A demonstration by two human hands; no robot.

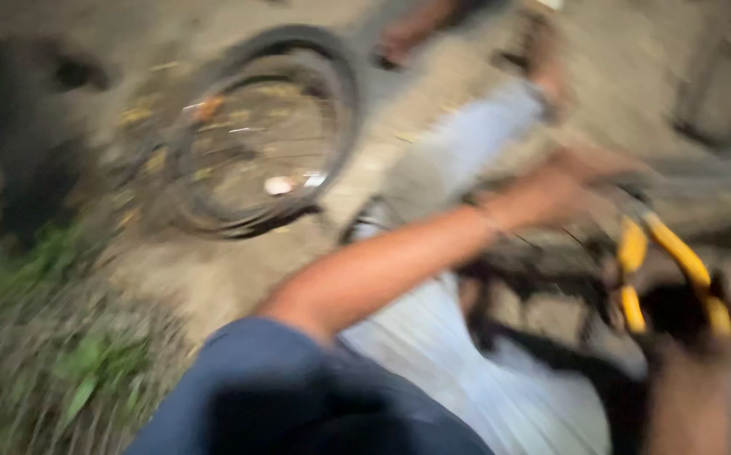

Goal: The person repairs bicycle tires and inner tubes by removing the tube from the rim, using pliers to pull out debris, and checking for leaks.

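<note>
Although the frame was heavily blurred by motion, the following could be listed.

Setting: bare dirt ground (239, 278) under the arms, with grass (37, 354) well off to the left of both hands.

Left hand (580, 181): reached forward at the end of a bare forearm from a blue sleeve (247, 379), a thin band at the wrist. It lay at or on a dark blurred part just above the yellow frame; whether the fingers were closed round it could not be told.

Right hand (686, 371): low at the right edge, dark and smeared, touching or just beside the lower end of the yellow frame. How far open it was could not be told.

Yellow frame (677, 253): curved yellow tubing with black parts about it, lying between the two hands, nearer the right one.

Wheel (273, 135): a spoked bicycle wheel with a dark tyre, flat on the ground, well apart from both hands, to the left of and beyond the left hand.

Pale cloth (467, 354): light fabric, probably the person's clothing, below the left forearm.

Step in hand, as judged: work on the yellow-framed part, the wheel lying apart from it.

Next move, as judged: a firm hold by one hand to keep the frame from shifting while the other works.
</note>
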